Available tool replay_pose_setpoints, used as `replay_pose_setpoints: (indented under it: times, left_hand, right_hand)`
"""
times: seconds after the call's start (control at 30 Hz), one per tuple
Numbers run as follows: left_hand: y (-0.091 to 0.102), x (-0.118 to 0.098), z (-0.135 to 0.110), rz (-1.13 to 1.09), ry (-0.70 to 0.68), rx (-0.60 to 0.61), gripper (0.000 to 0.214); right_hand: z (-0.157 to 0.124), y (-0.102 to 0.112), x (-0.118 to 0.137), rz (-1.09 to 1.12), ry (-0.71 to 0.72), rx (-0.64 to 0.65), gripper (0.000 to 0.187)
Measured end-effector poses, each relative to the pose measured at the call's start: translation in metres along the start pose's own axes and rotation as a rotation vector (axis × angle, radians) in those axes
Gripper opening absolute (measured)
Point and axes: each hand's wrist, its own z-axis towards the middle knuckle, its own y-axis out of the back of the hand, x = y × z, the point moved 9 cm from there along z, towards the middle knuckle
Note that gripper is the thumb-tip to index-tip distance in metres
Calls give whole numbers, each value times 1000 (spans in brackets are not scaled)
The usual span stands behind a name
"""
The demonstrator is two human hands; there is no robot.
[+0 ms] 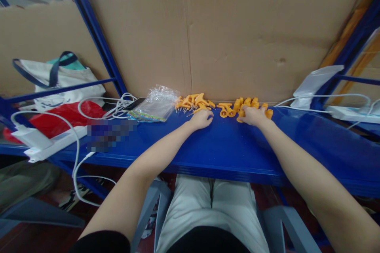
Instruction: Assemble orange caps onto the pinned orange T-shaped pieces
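My left hand rests on the blue tabletop, its fingers loosely bent and apart, against the near side of a pile of orange plastic handles. Thin silvery spiral or chain-like metal bits show among those handles. My right hand reaches into a group of orange tube-like pieces, with its thumb and fingers around one orange piece at the group's left edge. The fingertips are partly hidden. Between the hands lie two orange pieces with round hollow ends facing me.
Left of the handles lies a stack of clear plastic bags. Farther left are white cables, a white power strip, a red bag and a cloth tote. A cardboard wall closes the back.
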Motion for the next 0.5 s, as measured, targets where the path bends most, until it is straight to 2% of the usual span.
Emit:
replay_pose_setpoints:
  times: [0.17, 0.27, 0.5]
  left_hand:
    - [4, -3, 14, 189, -62, 51, 30]
    - [1, 2, 28, 233, -60, 65, 33]
    - [-21, 36, 56, 127, 135, 45, 37]
  right_hand:
    - [-4, 2, 5, 7, 3, 6, 47]
    - [-3, 3, 5, 4, 13, -6, 49]
    - [-2, 1, 5, -6, 38, -3, 45]
